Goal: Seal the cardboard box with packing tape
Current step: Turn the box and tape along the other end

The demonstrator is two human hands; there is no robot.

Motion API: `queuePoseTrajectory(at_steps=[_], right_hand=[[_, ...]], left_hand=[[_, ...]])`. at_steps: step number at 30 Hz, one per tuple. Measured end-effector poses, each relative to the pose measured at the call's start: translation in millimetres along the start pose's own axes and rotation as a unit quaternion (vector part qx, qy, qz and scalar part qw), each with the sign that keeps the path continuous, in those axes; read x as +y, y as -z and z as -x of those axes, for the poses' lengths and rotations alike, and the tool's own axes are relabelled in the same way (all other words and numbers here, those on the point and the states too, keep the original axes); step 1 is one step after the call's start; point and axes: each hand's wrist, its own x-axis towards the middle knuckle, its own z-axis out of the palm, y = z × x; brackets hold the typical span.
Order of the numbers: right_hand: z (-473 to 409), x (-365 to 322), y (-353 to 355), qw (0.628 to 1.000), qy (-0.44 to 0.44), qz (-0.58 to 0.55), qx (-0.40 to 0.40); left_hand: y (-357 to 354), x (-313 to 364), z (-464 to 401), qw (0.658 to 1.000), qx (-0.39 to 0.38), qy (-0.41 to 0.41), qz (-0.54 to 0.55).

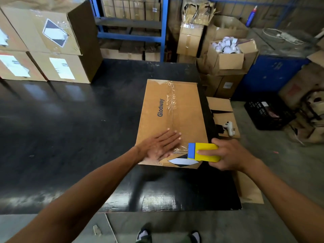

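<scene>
A brown cardboard box [185,109] printed "Glodway" lies closed on the black table [70,130]. Clear packing tape [172,102] runs along its centre seam from the far edge toward me. My left hand [161,145] lies flat, palm down, fingers spread, on the near part of the lid beside the seam. My right hand [231,153] grips a yellow and blue tape dispenser [204,152] at the box's near right corner, its blue end pointing at the seam. A black and white diamond label [182,161] shows on the box's near side.
Stacked cardboard boxes [43,44] stand on the table's far left. To the right, an open box of white items [228,55], a low box carrying a white handheld device [228,128], and a black crate [268,113] on the floor. Blue shelving [163,27] behind.
</scene>
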Motion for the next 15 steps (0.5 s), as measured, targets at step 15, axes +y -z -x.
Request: queuePoseTrajectory(at_steps=[15], right_hand=[[5.3,6.6,-9.5,0.999,0.004,-0.011,0.035]], left_hand=[[-26.8,12.8,-31.2,1.000,-0.001,0.027,0.005]])
